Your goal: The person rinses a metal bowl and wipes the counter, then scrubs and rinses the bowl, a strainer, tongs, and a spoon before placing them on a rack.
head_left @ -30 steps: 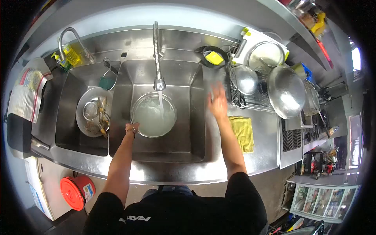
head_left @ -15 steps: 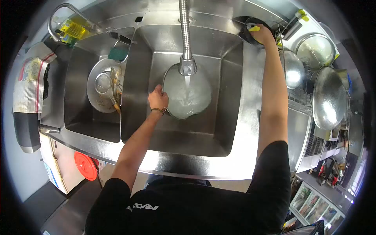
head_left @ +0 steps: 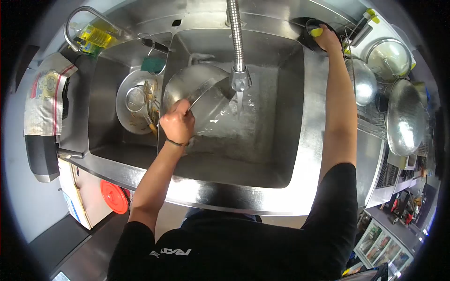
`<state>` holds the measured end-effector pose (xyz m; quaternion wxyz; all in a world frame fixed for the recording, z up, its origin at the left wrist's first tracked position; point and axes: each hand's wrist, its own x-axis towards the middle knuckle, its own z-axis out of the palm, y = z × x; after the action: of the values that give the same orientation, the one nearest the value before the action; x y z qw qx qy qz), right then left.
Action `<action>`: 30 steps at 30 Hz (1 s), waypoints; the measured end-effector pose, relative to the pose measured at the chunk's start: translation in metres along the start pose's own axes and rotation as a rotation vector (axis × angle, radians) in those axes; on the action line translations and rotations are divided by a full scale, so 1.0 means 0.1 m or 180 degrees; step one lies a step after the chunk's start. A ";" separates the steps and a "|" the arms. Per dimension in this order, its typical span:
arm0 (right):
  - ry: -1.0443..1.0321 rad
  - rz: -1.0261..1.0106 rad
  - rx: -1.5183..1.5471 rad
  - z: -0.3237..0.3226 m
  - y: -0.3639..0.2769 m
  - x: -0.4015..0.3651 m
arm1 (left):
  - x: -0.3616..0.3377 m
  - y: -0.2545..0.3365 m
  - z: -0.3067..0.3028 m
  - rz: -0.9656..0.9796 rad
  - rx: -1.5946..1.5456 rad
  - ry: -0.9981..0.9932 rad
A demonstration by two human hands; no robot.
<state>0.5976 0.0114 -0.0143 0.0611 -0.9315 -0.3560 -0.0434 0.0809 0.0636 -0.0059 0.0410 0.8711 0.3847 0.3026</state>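
Note:
My left hand (head_left: pixel 178 122) is closed on the rim of a large metal bowl (head_left: pixel 190 84) in the right sink basin (head_left: pixel 262 175). The bowl is tipped on its side, its mouth facing right, and water spreads over the basin floor. Water runs from the spring-hose faucet (head_left: pixel 240 79) just right of the bowl. At the back right corner of the counter, my right hand (head_left: pixel 330 41) reaches into a black round container (head_left: pixel 309 42). Its fingers are closed on a yellow sponge (head_left: pixel 317 32); their tips are partly hidden.
The left basin (head_left: pixel 122 152) holds a soiled white bowl (head_left: pixel 124 119), a small strainer (head_left: pixel 136 99) and a green scouring pad (head_left: pixel 153 64). A wire rack with a metal bowl (head_left: pixel 364 84), a glass lid (head_left: pixel 388 58) and a large strainer (head_left: pixel 405 117) stands at the right.
My left hand has tipped the water-filled bowl over to the left, and its water has poured into the basin. My right hand stays at the black container.

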 end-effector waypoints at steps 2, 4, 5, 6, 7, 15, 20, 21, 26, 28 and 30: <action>-0.0075 0.0254 0.0078 -0.12 -0.05 -0.02 | 0.08 0.02 -0.17 0.0324 -0.0245 0.0237; 0.0278 0.0073 0.0191 -0.41 -0.24 -0.21 | 0.14 0.05 -0.29 0.0351 -0.0302 0.0195; 0.0630 -0.0100 0.0297 -0.55 -0.34 -0.32 | 0.16 0.04 -0.31 0.0363 -0.0426 0.0350; 0.0639 -0.0089 0.0299 -0.65 -0.39 -0.40 | 0.17 0.03 -0.32 0.0375 -0.0551 0.0504; 0.0987 -0.0254 0.0577 -0.73 -0.45 -0.46 | 0.19 0.02 -0.32 0.0343 -0.0525 0.0601; 0.0586 -0.0033 0.3941 -0.80 -1.21 -1.98 | 0.12 -0.04 0.01 -0.0151 -0.1337 0.0811; -0.1627 -0.0643 0.2800 0.51 -1.52 -2.72 | -0.60 -0.62 1.04 -0.1863 -0.2077 0.0236; -0.2225 -0.0504 0.1938 0.83 -1.71 -2.86 | -0.68 -0.60 1.05 -0.2210 -0.1584 -0.0159; -0.2412 -0.1266 0.0029 2.42 -1.81 -4.01 | -1.00 -0.69 1.34 -0.2695 -0.0731 -0.0752; -0.2301 -0.1161 0.0503 2.76 -1.91 -4.24 | -1.04 -0.62 1.29 -0.2709 -0.1191 -0.0700; -0.0120 -0.4260 0.0901 2.76 -2.04 -4.30 | -1.13 -0.64 1.32 -0.2692 -0.1664 -0.0685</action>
<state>0.1520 -0.0807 -0.3234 0.1361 -0.4945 -0.8584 -0.0087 0.0539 0.0511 -0.1890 0.4160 0.6260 0.6087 0.2541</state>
